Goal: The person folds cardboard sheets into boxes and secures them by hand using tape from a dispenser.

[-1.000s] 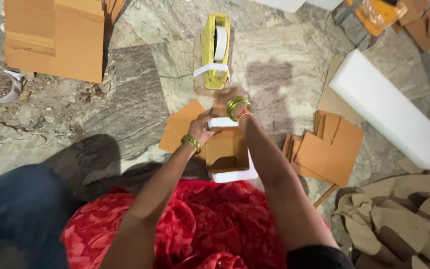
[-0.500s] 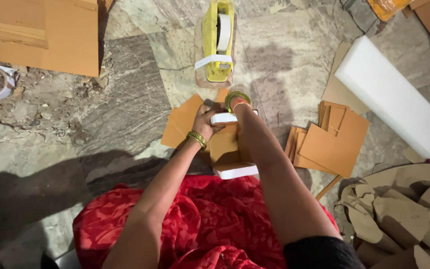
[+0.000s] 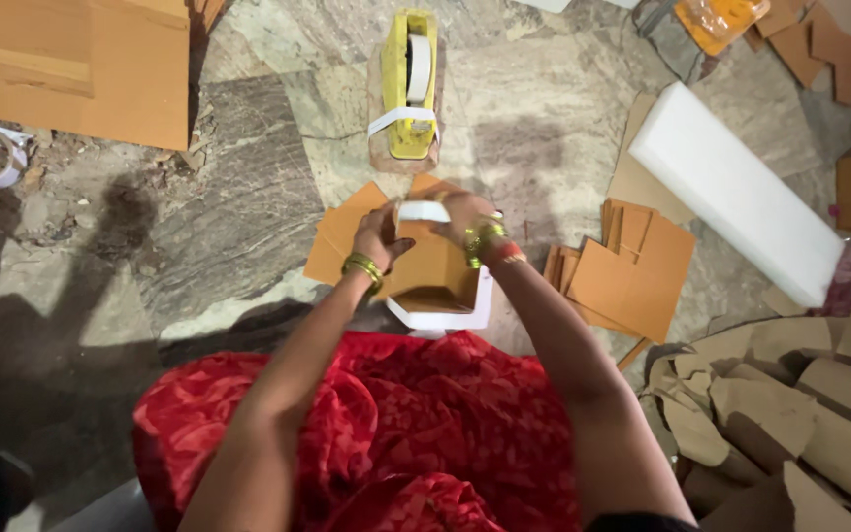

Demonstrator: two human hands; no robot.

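Observation:
A small brown cardboard box [image 3: 432, 268] with a white foam piece [image 3: 442, 317] under it stands on the stone floor in front of me. My left hand [image 3: 378, 236] grips the box's left side. My right hand [image 3: 463, 215] rests on its top right edge. Between the two hands a strip of white tape [image 3: 425, 210] lies across the top of the box. Both wrists wear gold bangles. A yellow tape dispenser [image 3: 409, 82] with a white roll stands just beyond the box.
Flat cardboard pieces [image 3: 627, 276] lie stacked to the right, more cardboard pieces [image 3: 342, 234] under the box's left. A long white foam block [image 3: 736, 187] lies at right, a large cardboard sheet [image 3: 100, 69] at top left, crumpled cardboard scraps [image 3: 790, 404] at bottom right.
The view has shifted slightly. Both hands have moved to the top of the box and now press the white tape strip across it.

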